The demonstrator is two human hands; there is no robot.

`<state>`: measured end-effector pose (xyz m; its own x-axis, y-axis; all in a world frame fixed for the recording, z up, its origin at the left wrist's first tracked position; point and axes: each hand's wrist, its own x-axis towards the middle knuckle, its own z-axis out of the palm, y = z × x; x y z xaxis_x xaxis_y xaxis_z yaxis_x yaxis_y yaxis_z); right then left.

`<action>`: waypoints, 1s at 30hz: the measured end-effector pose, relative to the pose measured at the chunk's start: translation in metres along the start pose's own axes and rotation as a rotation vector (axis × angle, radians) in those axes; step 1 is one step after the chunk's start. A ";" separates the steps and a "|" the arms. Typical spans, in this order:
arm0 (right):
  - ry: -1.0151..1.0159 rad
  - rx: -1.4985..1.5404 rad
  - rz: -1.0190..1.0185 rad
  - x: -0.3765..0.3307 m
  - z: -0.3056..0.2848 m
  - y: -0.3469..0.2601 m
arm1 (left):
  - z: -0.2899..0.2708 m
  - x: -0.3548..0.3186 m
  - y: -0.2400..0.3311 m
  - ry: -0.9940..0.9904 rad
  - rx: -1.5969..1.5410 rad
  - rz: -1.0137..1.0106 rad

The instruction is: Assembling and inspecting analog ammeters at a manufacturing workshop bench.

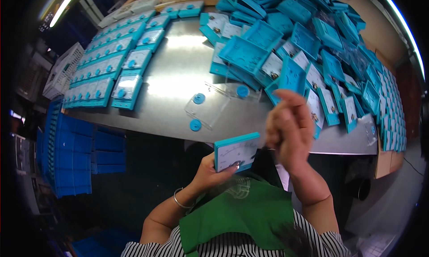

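My left hand (pixel 209 173) grips a teal panel meter (pixel 237 152) with a white dial face, tilted up in front of my green apron. Its thumb presses near the small metal parts at the dial's lower edge. My right hand (pixel 290 132) is raised to the right of the meter, apart from it. Its fingers are loosely bent, the index finger stands off from the rest, and nothing shows in them. Beyond the meter, on the metal table (pixel 178 85), lie a clear plastic cover (pixel 214 106) with a blue round knob and a loose blue knob (pixel 195 125).
Rows of covered teal meters (pixel 96 71) fill the table's left side. A big heap of empty teal cases (pixel 246 54) and open meters covers the right. Further right stand packed meters (pixel 393 109) on cardboard. Blue crates (pixel 71 150) and a white basket (pixel 65 71) are at the left.
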<state>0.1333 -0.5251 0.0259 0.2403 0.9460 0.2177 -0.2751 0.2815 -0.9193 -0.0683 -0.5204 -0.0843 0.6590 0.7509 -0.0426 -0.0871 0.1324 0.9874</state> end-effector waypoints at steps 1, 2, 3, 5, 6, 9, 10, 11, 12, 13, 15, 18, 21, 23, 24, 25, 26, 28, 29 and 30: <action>0.047 -0.037 -0.077 0.002 -0.004 -0.008 | -0.008 -0.005 0.002 0.008 0.008 0.016; -0.035 -0.178 0.139 0.009 -0.012 -0.013 | -0.015 -0.009 0.004 0.121 -0.082 -0.035; -0.034 -0.175 0.124 0.018 -0.013 0.003 | -0.022 -0.011 0.005 0.219 -0.170 -0.090; -0.377 -1.013 -0.621 0.037 -0.012 0.058 | -0.035 -0.008 0.009 0.290 -0.213 -0.096; -0.384 -1.010 -0.630 0.040 -0.004 0.072 | -0.039 -0.006 0.014 0.329 -0.254 -0.067; -0.584 -1.367 -0.238 0.036 0.013 0.088 | -0.052 -0.006 0.015 0.368 -0.324 -0.014; -0.654 -1.407 -0.301 0.032 0.014 0.088 | -0.056 -0.006 0.015 0.378 -0.326 0.004; -0.722 -1.447 -0.361 0.029 0.012 0.089 | -0.060 -0.005 0.014 0.386 -0.329 0.018; -0.726 -1.453 -0.350 0.027 0.008 0.084 | -0.062 -0.006 0.014 0.383 -0.339 0.012; -0.751 -1.380 -0.382 0.025 0.001 0.076 | -0.064 -0.006 0.014 0.356 -0.380 0.029; -0.776 -1.312 -0.396 0.024 -0.006 0.055 | -0.064 -0.008 0.011 0.325 -0.432 0.037; -0.590 -0.967 -0.340 0.048 -0.005 0.016 | -0.068 -0.013 0.013 0.241 -0.520 0.161; -0.716 -0.751 0.312 0.079 -0.010 -0.001 | -0.066 -0.021 0.004 -0.003 -0.169 0.230; -0.795 -0.945 0.253 0.087 -0.017 0.027 | -0.056 -0.001 0.012 -0.277 0.457 0.393; -0.812 -1.005 0.178 0.090 -0.023 0.046 | -0.045 0.005 0.012 -0.275 0.588 0.482; -0.812 -1.005 0.182 0.085 -0.025 0.053 | -0.033 0.013 0.010 -0.269 0.719 0.574; -0.701 -1.210 -0.004 0.075 -0.025 0.057 | -0.029 0.016 0.009 -0.271 0.716 0.574; -0.554 -1.430 -0.082 0.055 -0.023 0.056 | -0.025 0.017 0.003 -0.296 0.953 0.354; -0.558 -1.424 -0.078 0.041 -0.027 0.053 | -0.022 0.016 0.000 -0.295 0.952 0.346; -0.503 -1.347 -0.104 0.025 -0.033 0.048 | -0.018 0.014 -0.001 -0.226 0.926 0.403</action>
<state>0.1571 -0.4934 -0.0236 -0.2211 0.9664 0.1312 0.8631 0.2566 -0.4350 -0.0725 -0.4984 -0.0890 0.8414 0.4776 0.2529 0.2134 -0.7236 0.6564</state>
